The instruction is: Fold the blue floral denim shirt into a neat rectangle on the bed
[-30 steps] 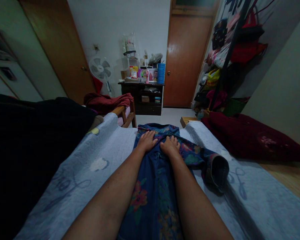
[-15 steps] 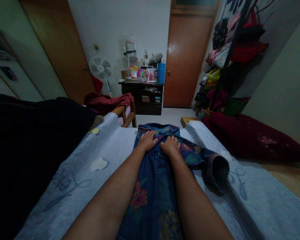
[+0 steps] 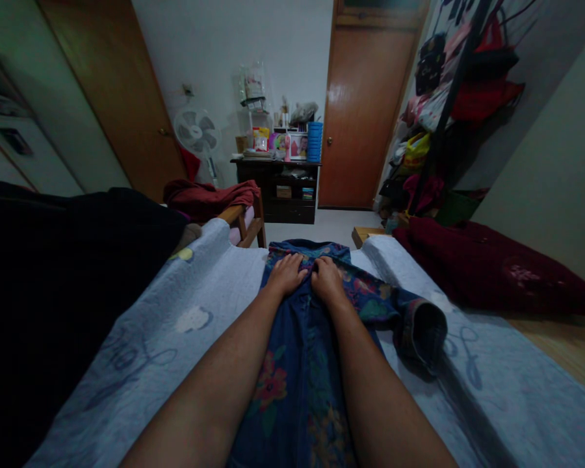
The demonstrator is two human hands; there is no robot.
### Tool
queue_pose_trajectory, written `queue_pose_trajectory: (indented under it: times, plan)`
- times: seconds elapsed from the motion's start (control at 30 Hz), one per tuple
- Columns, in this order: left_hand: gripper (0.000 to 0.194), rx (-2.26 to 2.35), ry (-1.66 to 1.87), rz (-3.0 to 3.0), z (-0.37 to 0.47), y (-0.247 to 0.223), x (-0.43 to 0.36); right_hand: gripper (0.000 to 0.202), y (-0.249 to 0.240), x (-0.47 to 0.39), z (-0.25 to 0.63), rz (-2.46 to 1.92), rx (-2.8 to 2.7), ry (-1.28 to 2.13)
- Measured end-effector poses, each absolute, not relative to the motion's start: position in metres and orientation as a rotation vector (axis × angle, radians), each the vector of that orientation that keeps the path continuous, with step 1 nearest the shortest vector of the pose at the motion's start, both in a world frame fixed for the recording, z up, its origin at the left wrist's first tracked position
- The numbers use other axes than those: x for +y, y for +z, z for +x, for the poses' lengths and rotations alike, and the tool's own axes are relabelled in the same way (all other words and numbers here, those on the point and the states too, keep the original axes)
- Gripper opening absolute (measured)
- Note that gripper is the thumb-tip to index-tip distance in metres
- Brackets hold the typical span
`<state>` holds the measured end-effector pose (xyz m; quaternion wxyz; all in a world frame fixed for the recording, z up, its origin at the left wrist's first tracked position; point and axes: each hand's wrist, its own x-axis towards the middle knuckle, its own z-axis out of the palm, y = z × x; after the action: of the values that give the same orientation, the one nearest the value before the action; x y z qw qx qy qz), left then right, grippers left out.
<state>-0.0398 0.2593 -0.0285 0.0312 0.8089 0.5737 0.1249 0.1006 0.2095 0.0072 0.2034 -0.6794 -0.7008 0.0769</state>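
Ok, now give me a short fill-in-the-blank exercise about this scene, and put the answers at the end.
The left hand and right hand touch a blue garment patterned with red ____. The garment's cuffed opening lies on the person's ____ side. A white ____ with blades stands left of the dark cabinet. The ribbed item at the right end of the cabinet's top is coloured ____.

Missing words: flowers; right; fan; blue.
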Motion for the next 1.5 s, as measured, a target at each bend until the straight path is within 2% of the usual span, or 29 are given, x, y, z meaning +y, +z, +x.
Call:
queue_pose_trajectory:
  times: [0.17, 0.63, 1.17, 1.37, 1.5]
  plan:
    - [0.059, 1.829, 0.333, 2.468, -0.039, -0.028, 0.259, 0.06, -0.002, 0.212, 0.1, -2.006, -2.009, 0.36]
    - [0.062, 1.879, 0.318, 2.436, -0.037, -0.029, 0.26, 0.077, 0.003, 0.212, 0.111, -2.278, -1.81, 0.513]
    - [0.059, 1.862, 0.418, 2.46, -0.039, -0.032, 0.261, 0.085, 0.006, 0.212, 0.11, -2.34, -1.716, 0.515]
    - [0.051, 2.102, 0.714, 2.321, -0.044, -0.027, 0.257, 0.084, 0.006, 0.212, 0.109, -2.349, -1.716, 0.512]
    - [0.039, 2.186, 0.739, 2.258, -0.047, -0.026, 0.258, 0.084, 0.009, 0.21, 0.108, -2.343, -1.722, 0.507]
